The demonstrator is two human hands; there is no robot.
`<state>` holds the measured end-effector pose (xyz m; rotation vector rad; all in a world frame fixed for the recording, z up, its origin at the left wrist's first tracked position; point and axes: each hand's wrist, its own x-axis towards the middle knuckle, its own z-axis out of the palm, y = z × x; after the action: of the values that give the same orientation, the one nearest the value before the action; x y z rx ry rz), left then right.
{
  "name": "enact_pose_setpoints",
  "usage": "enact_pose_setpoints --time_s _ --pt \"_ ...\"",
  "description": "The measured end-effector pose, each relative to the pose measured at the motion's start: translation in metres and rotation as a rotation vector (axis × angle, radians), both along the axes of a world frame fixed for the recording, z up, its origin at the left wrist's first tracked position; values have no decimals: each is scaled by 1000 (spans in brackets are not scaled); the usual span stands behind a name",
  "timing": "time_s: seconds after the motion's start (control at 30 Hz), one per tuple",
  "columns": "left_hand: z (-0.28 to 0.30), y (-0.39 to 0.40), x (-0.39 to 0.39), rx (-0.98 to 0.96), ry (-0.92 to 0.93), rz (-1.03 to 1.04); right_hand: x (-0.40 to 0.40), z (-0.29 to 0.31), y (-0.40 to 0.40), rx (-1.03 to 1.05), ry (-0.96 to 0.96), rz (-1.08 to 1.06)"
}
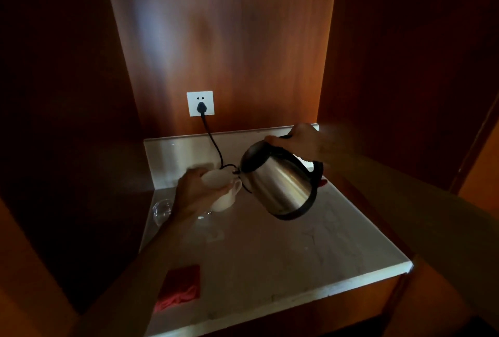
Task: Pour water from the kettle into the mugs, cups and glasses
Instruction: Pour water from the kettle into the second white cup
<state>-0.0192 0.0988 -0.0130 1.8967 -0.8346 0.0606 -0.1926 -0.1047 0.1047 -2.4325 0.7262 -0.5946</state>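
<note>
— Over the far half of the counter (pixel 270 250), what's the biggest thing going on?

— That's the kettle (pixel 280 182), held clear of the surface and tipped left, its spout right at the rim of the white cup (pixel 222 188). The right hand (pixel 299 141) has its fingers wrapped round the black handle at the top.

— And the cup?

— Lifted and tilted toward the spout, the left hand (pixel 195 191) cupping it from the left with fingers curled round its body. I'd judge this is the pour into that cup, though no stream shows and I can't see inside it.

— What's left, then?

— A clear glass (pixel 162 211) stands at the left edge of the counter, and another bit of glass peeks out just below the cup; whether either holds water is too dim to tell. Probably those still wait.

— Anything smaller?

— A red cloth (pixel 181 289) near the front-left corner, and a black cord (pixel 214 145) running from the wall socket (pixel 200 103) down behind the cup.
</note>
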Motion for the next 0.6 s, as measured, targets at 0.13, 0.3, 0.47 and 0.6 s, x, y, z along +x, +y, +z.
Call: enact_pose_setpoints --time_s 0.13,0.3,0.47,0.6 --pt "31 -17 26 13 -43 122 4 -18 -39 231 -199 -169" --pt "55 -30 67 131 -96 230 11 -45 -86 391 -347 -396" --pt "54 -27 104 264 -37 271 23 -75 -124 467 -422 -523" --pt "34 -24 130 262 37 329 48 -92 -148 456 -423 -532"
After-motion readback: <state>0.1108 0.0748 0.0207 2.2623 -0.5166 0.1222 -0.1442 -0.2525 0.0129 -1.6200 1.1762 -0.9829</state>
